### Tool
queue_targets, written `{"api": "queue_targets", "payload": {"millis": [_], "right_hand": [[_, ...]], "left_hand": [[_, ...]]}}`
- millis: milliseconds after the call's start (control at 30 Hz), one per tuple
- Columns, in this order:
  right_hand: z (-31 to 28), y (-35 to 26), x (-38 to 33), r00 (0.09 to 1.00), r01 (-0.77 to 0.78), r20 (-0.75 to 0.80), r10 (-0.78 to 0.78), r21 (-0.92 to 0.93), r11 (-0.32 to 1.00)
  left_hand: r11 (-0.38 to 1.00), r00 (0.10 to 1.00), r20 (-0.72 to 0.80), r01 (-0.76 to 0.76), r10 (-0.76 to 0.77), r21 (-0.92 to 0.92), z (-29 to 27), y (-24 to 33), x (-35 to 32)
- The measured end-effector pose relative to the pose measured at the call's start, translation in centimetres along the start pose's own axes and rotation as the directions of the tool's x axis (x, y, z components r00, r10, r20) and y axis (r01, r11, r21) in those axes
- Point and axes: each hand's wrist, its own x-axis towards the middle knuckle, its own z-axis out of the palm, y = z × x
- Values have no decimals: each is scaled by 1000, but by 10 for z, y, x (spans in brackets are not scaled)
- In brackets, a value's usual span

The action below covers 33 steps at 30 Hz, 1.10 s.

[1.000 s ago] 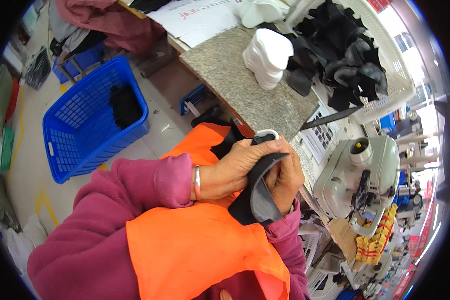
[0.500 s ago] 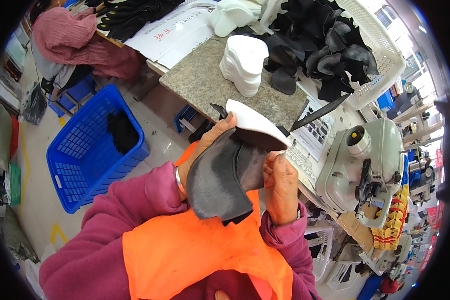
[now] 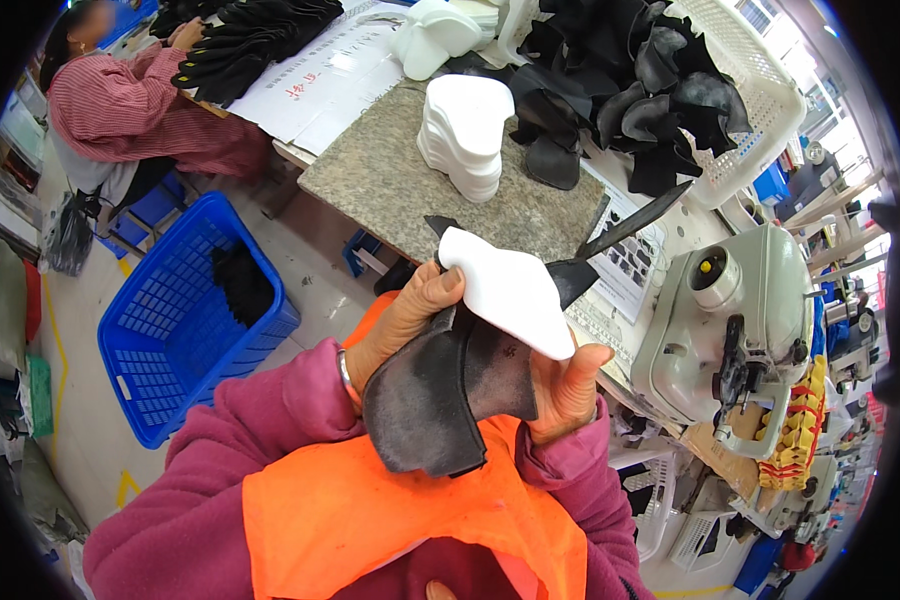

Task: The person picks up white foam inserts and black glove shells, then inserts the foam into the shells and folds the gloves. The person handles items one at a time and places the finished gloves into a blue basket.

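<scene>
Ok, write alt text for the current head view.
A person's left hand holds a white pad and a curved black piece, the right hand at the piece's edge. Beyond, stacked white pads stand on a stone slab.

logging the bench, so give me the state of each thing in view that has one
white pad: held, slanting
black piece: held, curved
left hand: closed on the white pad
right hand: thumb raised, fingers partly hidden
white stack: standing, layered
blue basket: open, partly filled
black heap: loosely piled
grey machine: cannot tell if running
</scene>
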Motion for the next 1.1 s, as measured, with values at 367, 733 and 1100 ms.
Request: {"api": "queue_targets", "payload": {"millis": [367, 733, 1100], "right_hand": [[13, -9, 2, 947, 0, -307, -99, -306, 952], [-4, -31, 12, 928, 119, -81, -363, -860, 497], [-16, -69, 21, 676, 200, 540, -501, -789, -581]], "left_hand": [[994, 995, -103, 6, 6, 110, 13, 1, 0], [700, 969, 93, -231, 231, 675, 9, -2, 19], [479, 807, 198, -506, 556, 717, 18, -32, 125]]}}
